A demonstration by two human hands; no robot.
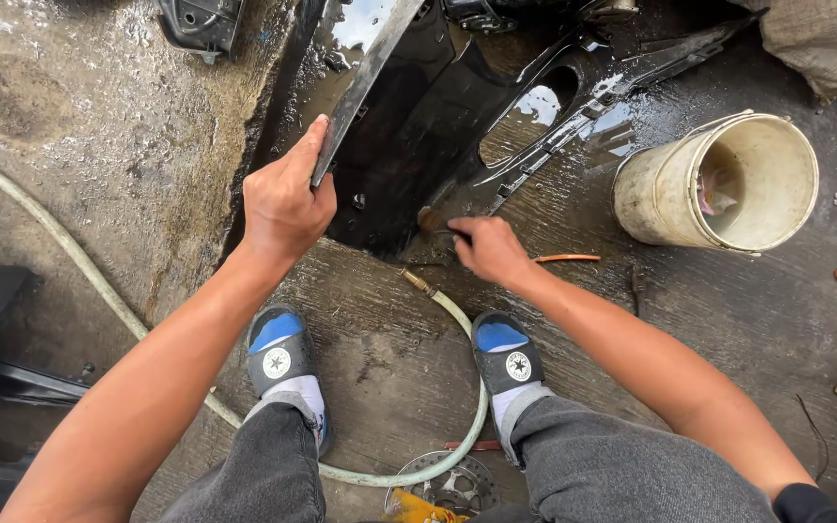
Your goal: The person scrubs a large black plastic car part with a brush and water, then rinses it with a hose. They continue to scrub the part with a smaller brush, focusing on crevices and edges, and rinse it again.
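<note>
A large glossy black plastic body panel (409,116) stands wet on the concrete in front of me. My left hand (283,203) grips the panel's thin grey edge, thumb on top. My right hand (488,248) is closed on a small brush (431,220) whose brownish head presses against the lower edge of the panel. My two feet in black and blue slides with white socks rest below the hands.
A pale hose (99,281) with a brass nozzle (417,281) curves past my feet. A dirty white bucket (719,184) lies on its side at right. A metal brake disc (443,484) lies between my legs. Dark parts sit at the left edge; a sack at top right.
</note>
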